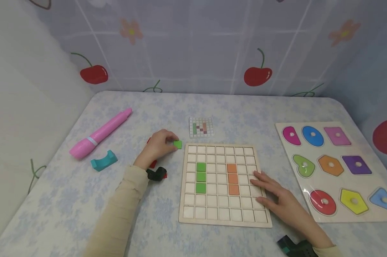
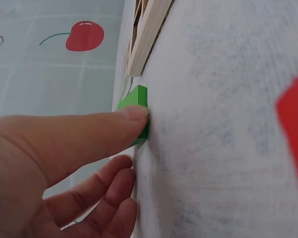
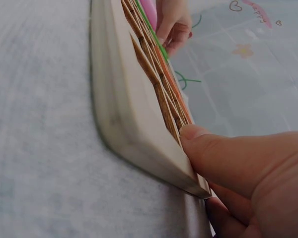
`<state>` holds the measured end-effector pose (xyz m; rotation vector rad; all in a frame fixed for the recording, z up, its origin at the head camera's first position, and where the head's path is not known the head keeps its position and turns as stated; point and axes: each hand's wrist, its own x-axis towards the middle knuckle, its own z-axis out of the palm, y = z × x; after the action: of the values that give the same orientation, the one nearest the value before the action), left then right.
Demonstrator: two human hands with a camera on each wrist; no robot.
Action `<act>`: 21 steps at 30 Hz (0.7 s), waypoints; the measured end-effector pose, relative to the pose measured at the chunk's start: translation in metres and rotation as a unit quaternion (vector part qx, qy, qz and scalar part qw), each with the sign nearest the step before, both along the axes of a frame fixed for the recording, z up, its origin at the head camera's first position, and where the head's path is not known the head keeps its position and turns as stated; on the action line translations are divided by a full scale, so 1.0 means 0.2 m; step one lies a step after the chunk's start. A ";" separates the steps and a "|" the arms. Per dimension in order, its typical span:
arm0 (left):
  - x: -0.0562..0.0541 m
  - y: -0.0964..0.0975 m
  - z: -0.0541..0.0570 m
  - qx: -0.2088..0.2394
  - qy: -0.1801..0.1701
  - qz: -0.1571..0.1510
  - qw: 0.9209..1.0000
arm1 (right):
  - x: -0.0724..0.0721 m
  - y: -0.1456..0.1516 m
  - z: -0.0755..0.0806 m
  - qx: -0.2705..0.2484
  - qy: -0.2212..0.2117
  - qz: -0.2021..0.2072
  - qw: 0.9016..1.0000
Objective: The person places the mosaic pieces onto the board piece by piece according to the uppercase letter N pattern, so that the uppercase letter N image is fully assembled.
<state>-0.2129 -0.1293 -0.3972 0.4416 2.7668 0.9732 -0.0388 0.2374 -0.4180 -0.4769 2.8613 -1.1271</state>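
A wooden grid board (image 1: 225,220) lies on the table with three green tiles (image 1: 201,177) in one column and three orange tiles (image 1: 233,179) in another. Left of its upper corner, my left hand (image 1: 158,146) pinches a green square tile (image 1: 177,144) by the edge. In the left wrist view the thumb presses on that green tile (image 2: 141,116), low over the tabletop. My right hand (image 1: 281,201) rests with extended fingers on the board's right edge; the right wrist view has its thumb (image 3: 203,144) on the wooden rim.
A small printed pattern card (image 1: 202,127) lies behind the board. Red pieces (image 1: 153,164) are partly hidden by the left hand. To the left are a pink pen-shaped toy (image 1: 103,132) and a teal curved block (image 1: 104,161). A knobbed shape puzzle (image 1: 315,180) stands at right.
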 end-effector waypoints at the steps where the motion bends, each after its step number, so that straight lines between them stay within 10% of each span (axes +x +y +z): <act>1: 0.01 0.00 0.00 0.005 -0.001 0.003 1.000 | 0.00 0.00 0.00 0.000 -0.001 0.001 1.000; 13: 0.14 -0.01 0.10 0.051 0.019 -0.003 0.998 | 0.00 0.01 -0.01 0.004 0.004 0.001 1.000; 21: 0.38 0.05 0.16 0.160 -0.052 -0.070 0.983 | -0.01 0.01 0.00 0.005 0.006 0.005 1.000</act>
<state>-0.1367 -0.1197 -0.3655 0.6023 2.4546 1.3679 -0.0399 0.2392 -0.4188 -0.4994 2.8684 -1.1126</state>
